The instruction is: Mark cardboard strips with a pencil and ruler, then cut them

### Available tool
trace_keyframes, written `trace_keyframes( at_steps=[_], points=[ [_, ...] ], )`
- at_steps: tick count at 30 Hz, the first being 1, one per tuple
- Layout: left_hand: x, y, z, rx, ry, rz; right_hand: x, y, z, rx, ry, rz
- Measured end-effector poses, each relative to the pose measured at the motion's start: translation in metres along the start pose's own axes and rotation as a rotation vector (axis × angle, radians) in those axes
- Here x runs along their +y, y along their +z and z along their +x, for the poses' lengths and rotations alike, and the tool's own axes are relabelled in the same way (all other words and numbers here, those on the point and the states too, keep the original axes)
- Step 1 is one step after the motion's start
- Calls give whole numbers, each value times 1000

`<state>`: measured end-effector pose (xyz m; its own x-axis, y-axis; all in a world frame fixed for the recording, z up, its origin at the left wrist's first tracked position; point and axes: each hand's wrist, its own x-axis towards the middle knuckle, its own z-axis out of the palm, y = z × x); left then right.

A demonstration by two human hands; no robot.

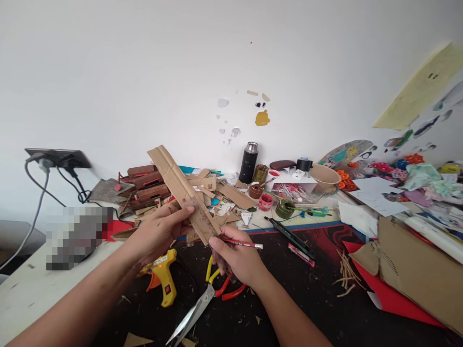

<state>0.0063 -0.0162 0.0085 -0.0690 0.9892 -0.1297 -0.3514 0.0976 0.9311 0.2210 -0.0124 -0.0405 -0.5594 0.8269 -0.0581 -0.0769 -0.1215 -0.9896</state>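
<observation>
One cardboard strip point(183, 187) slants above the counter point(25, 296); the left hand point(161, 229) pinches it near the middle, the right hand point(237, 255) pinches its lower end, also holding a red pencil point(244, 244).

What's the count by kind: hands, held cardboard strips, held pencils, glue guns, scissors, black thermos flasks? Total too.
Hands: 2 (left hand, right hand)
Held cardboard strip: 1
Held red pencil: 1
Yellow glue gun: 1
Scissors: 1 pair
Black thermos flask: 1
Total: 7
</observation>
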Motion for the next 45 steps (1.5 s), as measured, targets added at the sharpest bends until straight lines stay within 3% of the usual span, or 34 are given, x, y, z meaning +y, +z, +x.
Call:
trace_keyframes(
  at_steps=[27,37,45],
  points=[
    [6,-5,0,-40,-14,94,5,1,-1,-20,47,10],
    [0,-5,-2,-143,-22,135,6,1,1,-14,26,52],
    [3,-1,-5,-87,-84,143,2,-1,-2,11,-13,-53]
  ],
)
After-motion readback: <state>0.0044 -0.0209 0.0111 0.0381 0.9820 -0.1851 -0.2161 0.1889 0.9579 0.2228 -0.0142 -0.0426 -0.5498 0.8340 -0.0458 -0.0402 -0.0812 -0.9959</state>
